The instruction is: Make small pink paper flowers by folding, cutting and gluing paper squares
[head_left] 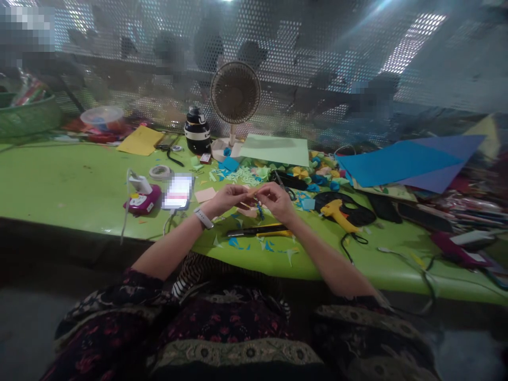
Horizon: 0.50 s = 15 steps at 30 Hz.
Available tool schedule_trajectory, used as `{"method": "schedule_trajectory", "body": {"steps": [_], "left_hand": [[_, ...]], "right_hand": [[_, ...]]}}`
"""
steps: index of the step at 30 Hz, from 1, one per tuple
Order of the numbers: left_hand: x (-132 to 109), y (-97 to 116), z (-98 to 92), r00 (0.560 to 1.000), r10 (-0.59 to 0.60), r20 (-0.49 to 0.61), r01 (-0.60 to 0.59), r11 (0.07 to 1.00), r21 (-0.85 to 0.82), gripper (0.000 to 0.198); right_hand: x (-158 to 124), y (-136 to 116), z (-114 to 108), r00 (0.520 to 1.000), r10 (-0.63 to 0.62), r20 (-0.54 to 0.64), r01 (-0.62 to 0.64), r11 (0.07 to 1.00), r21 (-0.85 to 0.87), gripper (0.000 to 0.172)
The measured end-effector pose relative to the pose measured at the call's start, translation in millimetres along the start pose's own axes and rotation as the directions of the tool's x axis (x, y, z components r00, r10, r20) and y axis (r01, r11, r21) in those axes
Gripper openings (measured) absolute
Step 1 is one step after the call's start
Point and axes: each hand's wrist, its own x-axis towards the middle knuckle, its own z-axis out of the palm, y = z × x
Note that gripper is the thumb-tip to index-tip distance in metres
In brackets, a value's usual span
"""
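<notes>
Over the green tabletop (210,251), my left hand (230,199) and my right hand (277,202) meet with their fingertips pinched together. Between them is a small orange-peach piece of paper (253,194), mostly covered by the fingers. Pale peach paper (248,211) lies just under the hands, and a flat peach piece (205,195) is beside my left hand. A utility knife (254,231) with a black and yellow body rests nearer to me, among blue and pale green scraps. Behind my right hand are scissors (282,182), partly hidden.
A yellow glue gun (335,210) with a cord lies to the right. Left are a lit phone (177,191), a tape roll (160,172) and a purple power adapter (143,201). At the back stand a fan (235,92), a dark bottle (197,132) and blue sheets (400,161).
</notes>
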Motion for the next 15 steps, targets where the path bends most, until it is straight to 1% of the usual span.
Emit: {"method": "schedule_trajectory", "body": {"steps": [3,5,10,15], "left_hand": [[0.2,-1.2,0.0,0.999,-0.002,0.049,0.003,1.000,-0.027,0.050],[-0.3,-0.8,-0.2,0.997,-0.012,0.075,0.014,0.999,-0.032,0.044],[-3.1,2.7,0.5,0.996,-0.018,0.083,0.021,0.999,-0.032,0.033],[-2.2,1.0,1.5,0.997,-0.020,0.074,0.021,1.000,-0.010,0.038]], "right_hand": [[-0.3,-3.3,-0.4,0.990,0.144,0.014,-0.144,0.990,-0.011,0.043],[-0.2,-4.8,-1.9,0.981,0.192,0.021,-0.191,0.981,-0.023,0.044],[0.8,-7.2,-3.9,0.977,0.212,0.021,-0.211,0.977,-0.034,0.043],[1.1,-7.3,-3.3,0.976,0.215,0.020,-0.213,0.976,-0.053,0.043]]}}
